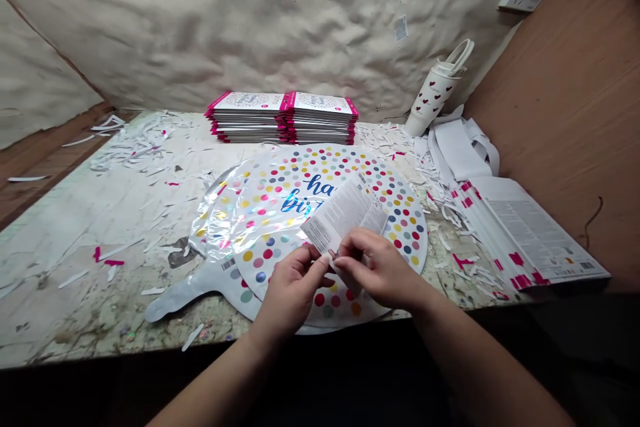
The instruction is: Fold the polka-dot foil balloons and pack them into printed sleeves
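the scrap-strewn board carries a foil balloon at its front edge, stacked packs behind. fingers of the left hand and right hand pinch a paper insert by its lower corner, its long axis slanting up and away over the balloon.

The bare left hand and bare right hand are showing slender, narrow fingers. The left forearm and right forearm are showing bare too, smooth and tapering toward the wrists. Toward the bottom edge, both are fading into shadow, too dark to tell anything worn.
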{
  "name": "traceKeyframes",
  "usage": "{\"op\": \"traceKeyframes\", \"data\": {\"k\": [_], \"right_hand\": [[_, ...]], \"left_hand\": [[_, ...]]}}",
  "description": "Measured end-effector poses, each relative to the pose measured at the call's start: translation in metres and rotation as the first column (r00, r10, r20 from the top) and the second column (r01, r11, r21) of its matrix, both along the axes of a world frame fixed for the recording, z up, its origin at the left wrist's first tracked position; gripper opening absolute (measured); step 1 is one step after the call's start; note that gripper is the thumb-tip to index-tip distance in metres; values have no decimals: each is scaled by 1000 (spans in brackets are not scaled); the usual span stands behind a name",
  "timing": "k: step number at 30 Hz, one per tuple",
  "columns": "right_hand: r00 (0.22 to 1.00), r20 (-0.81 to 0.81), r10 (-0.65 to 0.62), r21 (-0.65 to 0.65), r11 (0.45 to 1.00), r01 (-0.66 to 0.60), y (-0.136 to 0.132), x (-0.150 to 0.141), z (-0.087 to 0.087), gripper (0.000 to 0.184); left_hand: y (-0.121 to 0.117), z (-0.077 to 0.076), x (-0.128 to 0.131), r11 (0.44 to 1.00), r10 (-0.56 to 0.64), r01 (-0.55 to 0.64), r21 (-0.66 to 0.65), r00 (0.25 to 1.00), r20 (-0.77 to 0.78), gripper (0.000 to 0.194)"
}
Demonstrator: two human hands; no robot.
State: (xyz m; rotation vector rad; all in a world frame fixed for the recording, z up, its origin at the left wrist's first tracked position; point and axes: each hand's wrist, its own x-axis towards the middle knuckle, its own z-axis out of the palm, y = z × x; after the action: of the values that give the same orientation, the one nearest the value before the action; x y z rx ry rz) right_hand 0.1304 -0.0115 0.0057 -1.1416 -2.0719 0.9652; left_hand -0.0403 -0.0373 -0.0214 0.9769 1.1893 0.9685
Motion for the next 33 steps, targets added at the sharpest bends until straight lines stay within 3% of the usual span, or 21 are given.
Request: {"op": "traceKeyframes", "data": {"k": [3, 4, 5, 6, 7, 8, 9, 10, 12, 14, 15, 17, 19, 21, 22, 23, 24, 29, 31, 33], "right_hand": [[962, 127, 243, -169, 961, -220, -3, 31, 2, 16], [939, 240, 245, -180, 962, -205, -4, 44, 4, 19], [923, 349, 160, -117, 985, -127, -6, 55, 7, 20], [912, 410, -6, 24, 1000, -4, -7, 63, 10, 20], [899, 386, -206, 206, 969, 133, -7, 66, 14, 22], [892, 291, -347, 363, 902, 233, -6, 65, 18, 30], [907, 177, -382, 456, 849, 268, -5, 61, 22, 37], [942, 81, -325, 488, 837, 247, -3, 54, 27, 35], [983, -109, -146, 433, 883, 180, 3, 37, 33, 18], [923, -375, -84, 301, 931, 207, 12, 22, 34, 9], [867, -487, -104, 222, 945, 238, 17, 16, 33, 9], [788, -594, -162, 81, 963, 258, 29, 10, 26, 13], [784, -586, -204, -17, 970, 241, 40, 11, 16, 30], [777, -558, -292, -85, 951, 296, 49, 20, 4, 40], [771, -539, -338, -109, 936, 334, 53, 26, -3, 39], [771, -512, -379, -127, 921, 368, 55, 32, -10, 35], [777, -478, -410, -145, 909, 390, 57, 38, -16, 31], [844, -266, -466, -212, 882, 420, 48, 57, -37, 27], [884, -148, -443, -170, 892, 419, 40, 61, -37, 24], [947, 33, -319, -76, 944, 321, 30, 64, -37, 23]], "left_hand": [[1, -2, -2, 999, 28, -27, 30, 999, -43, 29], [0, -3, -3, 997, 36, -28, 69, 994, -103, 31], [0, -2, -4, 992, 37, -14, 124, 981, -190, 32], [-1, 1, -5, 981, 34, 24, 192, 955, -296, 29], [-1, 6, -6, 960, 19, 96, 262, 915, -403, 23], [-1, 12, -6, 924, 2, 188, 334, 870, -494, 18], [-1, 20, -7, 874, 1, 272, 404, 828, -561, 16], [0, 28, -9, 819, 30, 321, 476, 804, -593, 19], [5, 43, -15, 728, 153, 275, 628, 828, -540, 35], [12, 52, -25, 696, 216, 176, 696, 874, -436, 55], [17, 54, -32, 698, 196, 180, 694, 883, -426, 55], [29, 55, -49, 667, 132, 298, 683, 855, -502, 36], [50, 58, -70, 589, 257, 389, 708, 741, -621, 26], [83, 65, -95, 545, 544, 391, 742, 508, -668, 33], [105, 69, -107, 565, 661, 371, 737, 331, -673, 37], [129, 73, -118, 638, 685, 347, 688, 155, -712, 41], [155, 75, -127, 673, 670, 326, 664, 112, -734, 40], [266, 63, -138, 784, 506, 363, 503, 95, -857, 52], [294, 58, -132, 803, 443, 398, 444, 100, -891, 49], [311, 58, -123, 812, 409, 411, 414, 104, -907, 39]]}}
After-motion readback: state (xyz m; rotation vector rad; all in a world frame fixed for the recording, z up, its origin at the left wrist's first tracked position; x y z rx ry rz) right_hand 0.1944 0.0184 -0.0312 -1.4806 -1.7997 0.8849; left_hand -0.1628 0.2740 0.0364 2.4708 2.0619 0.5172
